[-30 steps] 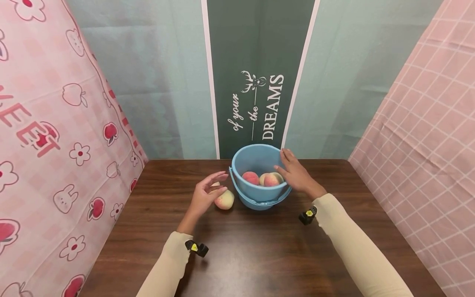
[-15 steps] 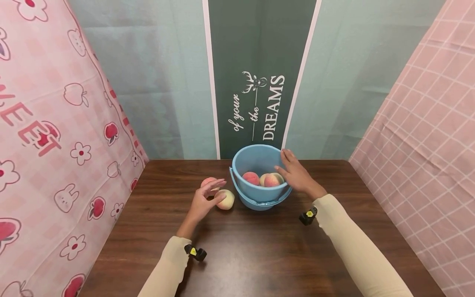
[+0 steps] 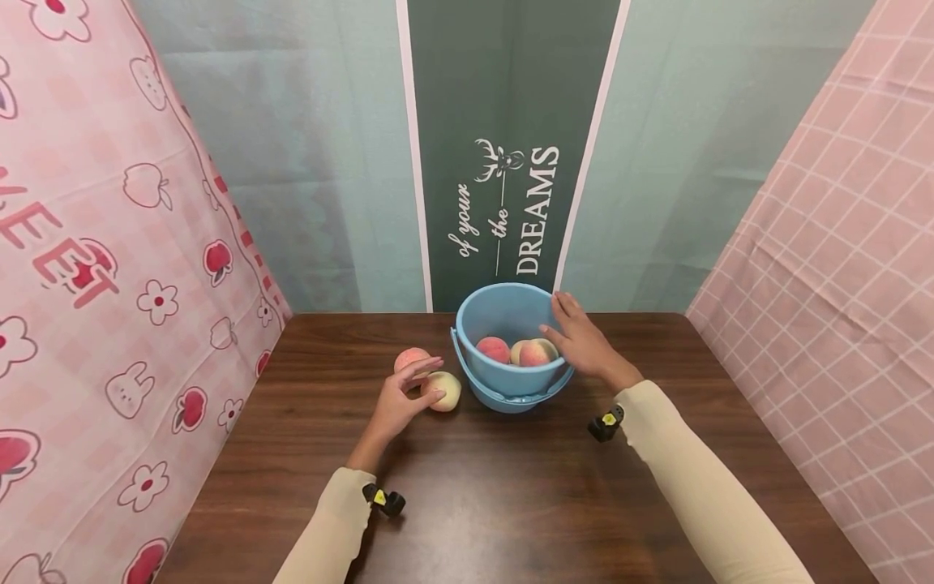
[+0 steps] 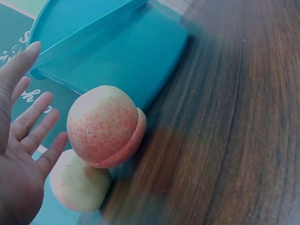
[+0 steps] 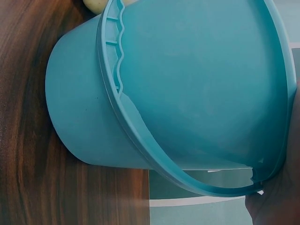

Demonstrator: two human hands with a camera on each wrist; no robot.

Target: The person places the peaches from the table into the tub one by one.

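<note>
My left hand point(image 3: 394, 401), fingers spread, is beside a pale peach point(image 3: 443, 391) on the table. Its thumb overlaps that peach in the head view, while the left wrist view shows the palm point(image 4: 21, 180) with nothing held. Just beyond the fingers lies a pinker peach point(image 3: 412, 358), partly covered by the hand. A light blue bucket point(image 3: 492, 377) stands to the right, with several peaches point(image 3: 493, 349) inside. My right hand point(image 3: 586, 341) rests on the bucket's right rim, fingers straight and thumb across the edge. Only part of it shows in the right wrist view.
The bucket's handle point(image 3: 520, 399) hangs down at the front. Brown wood-grain table point(image 3: 511, 503) stretches toward me. A green cloth with lettering point(image 3: 503, 81) hangs behind, and pink cloths point(image 3: 824, 243) stand at both sides.
My left hand has moved slightly down and toward me, around the pale peach. The pinker peach behind it now shows more. My right hand and the bucket stay in place.
</note>
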